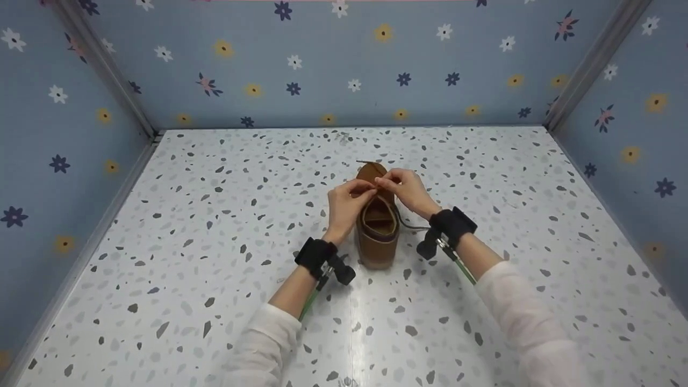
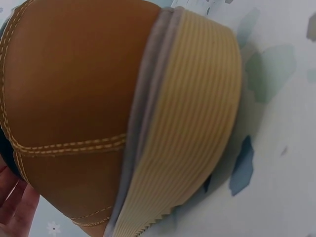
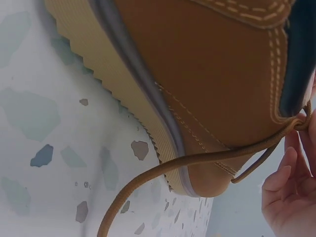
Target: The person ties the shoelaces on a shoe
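A brown leather shoe (image 1: 378, 252) stands upright on the speckled surface, heel towards me. In the left wrist view the shoe (image 2: 74, 84) shows pale double stitching and a ridged cream sole (image 2: 192, 98). My left hand (image 1: 344, 209) pinches at the lacing edge in front of the opening; its fingertips are partly hidden. Close beside it, my right hand (image 1: 409, 191) pinches the brown shoelace (image 3: 148, 173) over the front of the shoe. From those fingers the lace runs down past the shoe's side. A dark lining (image 3: 298, 59) shows at the collar.
The white speckled tabletop (image 1: 215, 269) extends around the shoe. Blue flowered panels (image 1: 344, 64) stand at the back and both sides. Each wrist wears a black strap (image 1: 316, 257) with a small camera and a green cable. A thin lace end (image 1: 365, 161) lies by the toe.
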Tool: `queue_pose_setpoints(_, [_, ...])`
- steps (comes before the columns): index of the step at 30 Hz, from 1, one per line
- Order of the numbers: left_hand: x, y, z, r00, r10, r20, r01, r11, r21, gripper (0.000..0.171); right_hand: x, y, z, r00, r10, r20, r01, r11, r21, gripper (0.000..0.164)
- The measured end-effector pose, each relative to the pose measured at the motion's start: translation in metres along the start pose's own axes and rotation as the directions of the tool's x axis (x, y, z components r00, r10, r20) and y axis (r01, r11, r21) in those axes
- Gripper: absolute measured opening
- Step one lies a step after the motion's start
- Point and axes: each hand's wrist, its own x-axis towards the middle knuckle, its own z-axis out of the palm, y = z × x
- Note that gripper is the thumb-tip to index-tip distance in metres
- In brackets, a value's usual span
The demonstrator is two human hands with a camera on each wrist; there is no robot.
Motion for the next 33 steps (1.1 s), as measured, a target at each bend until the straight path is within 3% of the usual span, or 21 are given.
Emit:
queue_pose_setpoints(6, [0.001,-0.024,0.008,1.0,0.021,-0.009,-0.021,1.0,0.018,0.014,0.0,0.0,-0.002,0.999,0.037,0.006,-0.037,0.999,-0.022,0.022])
queue_pose_setpoints(11, [0.001,-0.039,0.013,1.0,0.007,0.001,-0.007,1.0,0.008,0.013,0.001,0.0,-0.003,1.0,0.012,0.0,-0.012,0.998,-0.061,0.023])
queue_pose_setpoints(21, [0.004,-0.046,0.011,1.0,-0.021,-0.022,0.022,0.999,0.043,0.013,0.001,0.002,-0.005,1.0,0.013,-0.004,-0.013,0.997,-0.07,0.023])
queue_pose_setpoints(33, [0.005,-0.053,0.005,0.999,0.016,-0.036,-0.014,0.999,0.047,0.012,0.001,-0.002,-0.004,0.996,0.08,0.037,-0.078,0.995,-0.055,0.031])
